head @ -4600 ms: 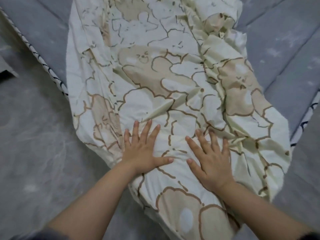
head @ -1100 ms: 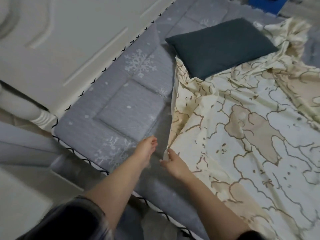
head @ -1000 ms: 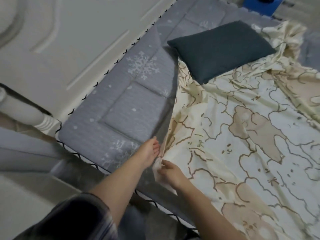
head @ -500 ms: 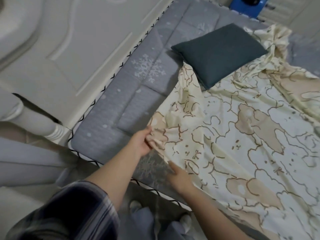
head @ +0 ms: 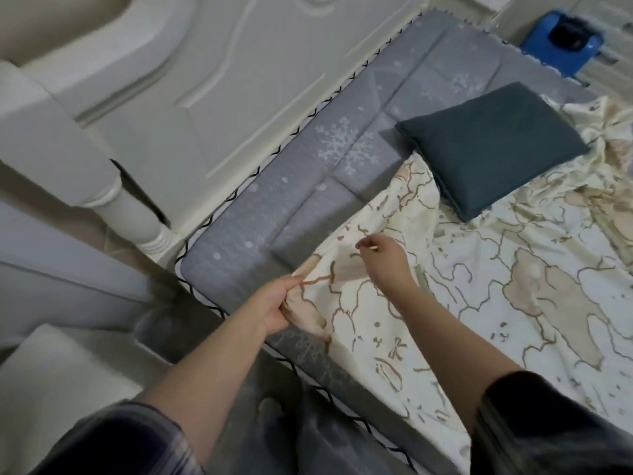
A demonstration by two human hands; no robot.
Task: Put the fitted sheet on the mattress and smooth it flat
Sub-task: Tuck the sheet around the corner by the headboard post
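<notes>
Gripping of the fitted sheet (head: pixel 479 303) at the mattress (head: pixel 308 186) corner is shown.

Most of the bed is covered by the grey quilted mattress, printed with white snowflakes and edged with black zigzag stitching; its corner beside the cream headboard (head: pixel 212 80) is left bare. The cream sheet, printed with brown-outlined bears, is spread loosely and wrinkled over the rest of the mattress, its near edge hanging over the side. A dark teal pillow (head: pixel 489 145) is laid partly on the sheet, partly on the bare mattress. A blue object (head: pixel 561 42) is seen beyond the far end of the bed; no writing on it can be read. The bunched sheet corner is clamped in the left hand (head: pixel 274 310). The sheet is pinched just beyond it by the curled fingers of the right hand (head: pixel 383 262).
</notes>
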